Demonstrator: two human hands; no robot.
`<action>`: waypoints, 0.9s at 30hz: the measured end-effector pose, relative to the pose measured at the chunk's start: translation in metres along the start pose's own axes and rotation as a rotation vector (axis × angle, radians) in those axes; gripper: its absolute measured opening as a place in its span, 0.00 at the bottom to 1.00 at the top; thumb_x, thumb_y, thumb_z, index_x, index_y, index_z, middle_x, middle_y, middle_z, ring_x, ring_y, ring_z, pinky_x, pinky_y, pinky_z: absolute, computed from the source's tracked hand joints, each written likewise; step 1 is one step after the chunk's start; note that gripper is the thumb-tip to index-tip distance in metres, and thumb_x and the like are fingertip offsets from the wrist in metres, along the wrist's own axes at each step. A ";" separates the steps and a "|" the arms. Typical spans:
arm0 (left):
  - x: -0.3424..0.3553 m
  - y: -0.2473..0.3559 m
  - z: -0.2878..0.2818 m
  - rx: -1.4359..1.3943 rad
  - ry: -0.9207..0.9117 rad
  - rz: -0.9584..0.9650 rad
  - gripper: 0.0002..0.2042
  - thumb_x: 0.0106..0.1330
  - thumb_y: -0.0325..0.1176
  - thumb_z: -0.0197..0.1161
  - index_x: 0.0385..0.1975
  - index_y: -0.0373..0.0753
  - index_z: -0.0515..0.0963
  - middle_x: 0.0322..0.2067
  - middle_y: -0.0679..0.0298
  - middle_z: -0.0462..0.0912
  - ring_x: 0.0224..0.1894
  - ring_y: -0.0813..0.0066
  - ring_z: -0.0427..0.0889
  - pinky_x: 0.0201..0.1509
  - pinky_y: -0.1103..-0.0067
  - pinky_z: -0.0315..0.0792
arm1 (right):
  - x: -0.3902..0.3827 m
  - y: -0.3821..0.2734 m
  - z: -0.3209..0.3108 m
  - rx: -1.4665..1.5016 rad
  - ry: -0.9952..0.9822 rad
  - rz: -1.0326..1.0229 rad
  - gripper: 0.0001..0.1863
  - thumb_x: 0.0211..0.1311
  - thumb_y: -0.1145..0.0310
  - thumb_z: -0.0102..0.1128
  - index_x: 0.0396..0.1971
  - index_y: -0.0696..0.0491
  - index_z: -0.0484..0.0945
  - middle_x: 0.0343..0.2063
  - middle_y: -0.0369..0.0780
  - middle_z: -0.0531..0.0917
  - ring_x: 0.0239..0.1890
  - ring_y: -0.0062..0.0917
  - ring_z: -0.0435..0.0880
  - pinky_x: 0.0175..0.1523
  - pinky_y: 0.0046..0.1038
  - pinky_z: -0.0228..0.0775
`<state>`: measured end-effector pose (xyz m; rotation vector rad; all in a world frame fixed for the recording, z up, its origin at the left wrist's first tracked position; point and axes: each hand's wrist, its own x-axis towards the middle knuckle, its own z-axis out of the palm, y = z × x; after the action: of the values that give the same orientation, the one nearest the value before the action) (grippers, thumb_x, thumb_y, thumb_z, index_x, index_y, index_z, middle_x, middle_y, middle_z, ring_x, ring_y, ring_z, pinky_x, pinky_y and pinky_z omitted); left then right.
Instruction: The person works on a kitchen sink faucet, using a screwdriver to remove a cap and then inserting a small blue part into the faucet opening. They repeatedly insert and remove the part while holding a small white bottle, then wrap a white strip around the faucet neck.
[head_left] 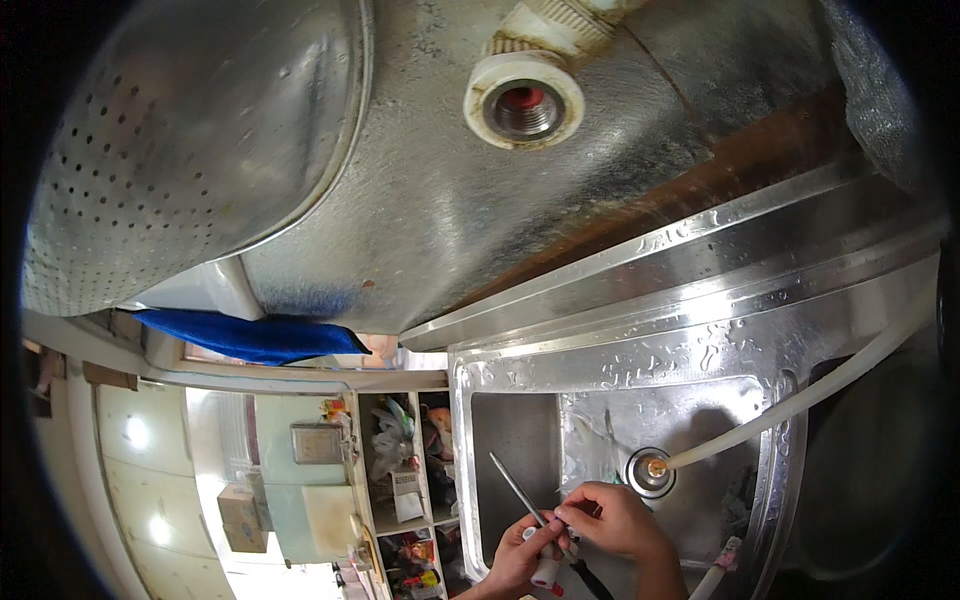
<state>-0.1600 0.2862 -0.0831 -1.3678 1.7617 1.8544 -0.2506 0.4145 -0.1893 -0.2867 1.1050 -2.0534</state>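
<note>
Both hands are close together over the front of the steel sink (462, 450). My left hand (515, 562) is closed around a screwdriver (517, 485), whose long metal shaft points up and left and whose black handle slants down to the right. A small white cylindrical piece (545, 573) is held in the same hand, with a bit of red beside it. My right hand (620, 520) is closed in a pinch against the left fingertips; what lies between its fingers is hidden.
A white threaded pipe fitting (525, 108) sticks out of the metal-sheeted wall. A translucent hose (810, 390) runs from the right to the drain (650, 472). A perforated metal basin (200, 150) and a blue cloth (250, 338) are at left, above cluttered shelves (420, 470).
</note>
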 end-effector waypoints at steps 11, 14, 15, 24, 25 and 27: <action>-0.003 -0.001 -0.009 -0.086 -0.026 0.004 0.07 0.73 0.33 0.59 0.43 0.37 0.77 0.29 0.62 0.82 0.30 0.76 0.80 0.35 0.81 0.74 | -0.003 -0.013 0.004 -0.088 -0.035 -0.015 0.11 0.64 0.64 0.66 0.34 0.58 0.82 0.28 0.42 0.87 0.30 0.27 0.87 0.36 0.27 0.76; -0.004 0.000 -0.011 -0.074 -0.012 -0.017 0.07 0.73 0.33 0.59 0.43 0.37 0.77 0.29 0.62 0.82 0.30 0.75 0.80 0.36 0.81 0.75 | -0.004 -0.014 0.006 -0.130 -0.054 -0.013 0.11 0.65 0.64 0.65 0.34 0.58 0.82 0.28 0.42 0.86 0.30 0.28 0.86 0.37 0.28 0.76; -0.004 0.000 -0.012 -0.067 -0.011 -0.023 0.07 0.73 0.33 0.59 0.43 0.37 0.77 0.29 0.62 0.82 0.30 0.75 0.80 0.36 0.81 0.75 | -0.005 -0.014 0.007 -0.143 -0.052 -0.013 0.11 0.65 0.63 0.65 0.34 0.58 0.82 0.28 0.43 0.86 0.30 0.28 0.86 0.37 0.28 0.76; -0.001 0.003 -0.012 -0.173 -0.031 0.022 0.05 0.74 0.32 0.59 0.41 0.38 0.78 0.31 0.64 0.83 0.29 0.79 0.78 0.34 0.83 0.72 | -0.027 -0.015 0.016 -0.189 -0.066 0.131 0.21 0.66 0.56 0.66 0.51 0.56 0.78 0.33 0.40 0.87 0.35 0.25 0.86 0.42 0.27 0.77; -0.001 0.003 -0.012 -0.231 -0.041 0.014 0.05 0.74 0.32 0.59 0.40 0.38 0.78 0.31 0.64 0.83 0.29 0.79 0.78 0.34 0.83 0.72 | -0.033 -0.014 0.020 -0.223 -0.074 0.142 0.24 0.66 0.56 0.66 0.54 0.55 0.77 0.35 0.39 0.87 0.35 0.23 0.86 0.43 0.26 0.77; 0.000 0.007 -0.014 -0.207 -0.098 0.019 0.04 0.74 0.32 0.59 0.40 0.39 0.77 0.32 0.64 0.83 0.29 0.79 0.77 0.33 0.82 0.71 | -0.044 -0.012 0.025 -0.265 -0.133 0.183 0.30 0.64 0.50 0.67 0.59 0.54 0.74 0.41 0.41 0.86 0.42 0.27 0.86 0.47 0.29 0.77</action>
<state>-0.1590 0.2721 -0.0766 -1.3075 1.5777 2.1254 -0.2139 0.4347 -0.1583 -0.4312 1.2716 -1.7037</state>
